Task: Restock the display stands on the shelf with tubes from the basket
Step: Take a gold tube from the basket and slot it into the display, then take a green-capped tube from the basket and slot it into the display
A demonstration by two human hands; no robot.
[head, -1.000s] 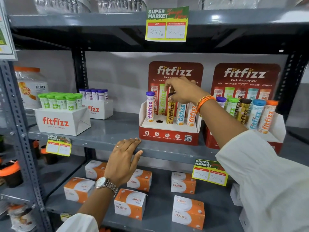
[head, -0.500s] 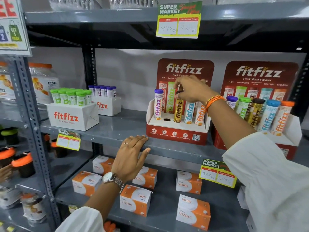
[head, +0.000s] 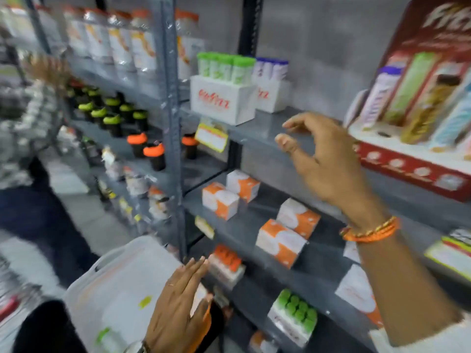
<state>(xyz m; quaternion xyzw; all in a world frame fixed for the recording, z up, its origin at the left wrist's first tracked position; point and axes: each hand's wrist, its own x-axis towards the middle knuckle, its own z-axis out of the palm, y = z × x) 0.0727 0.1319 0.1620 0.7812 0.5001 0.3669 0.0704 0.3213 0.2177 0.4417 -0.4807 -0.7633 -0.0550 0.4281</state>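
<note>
The red and white display stand (head: 407,164) sits at the right edge on the grey shelf, holding a purple-capped tube (head: 379,95), a brown tube (head: 430,108) and others, with one empty hole (head: 383,134) at the front. My right hand (head: 328,161) hovers left of the stand, fingers spread and curled, holding nothing. At the lower left is the white translucent basket (head: 114,276), its contents blurred. My left hand (head: 178,301) lies flat over the basket's right side with its fingers extended and nothing gripped.
A white box of green-capped tubes (head: 224,100) stands further left on the same shelf. Orange and white cartons (head: 280,240) lie on the shelf below, with another pack of green-capped tubes (head: 293,317) lower down. Black shakers (head: 137,143) fill the left rack beyond a grey upright post (head: 173,123).
My view has swung left and down. The right hand has let go of the brown tube in the stand and drawn back. The left hand has dropped from the shelf edge to the basket.
</note>
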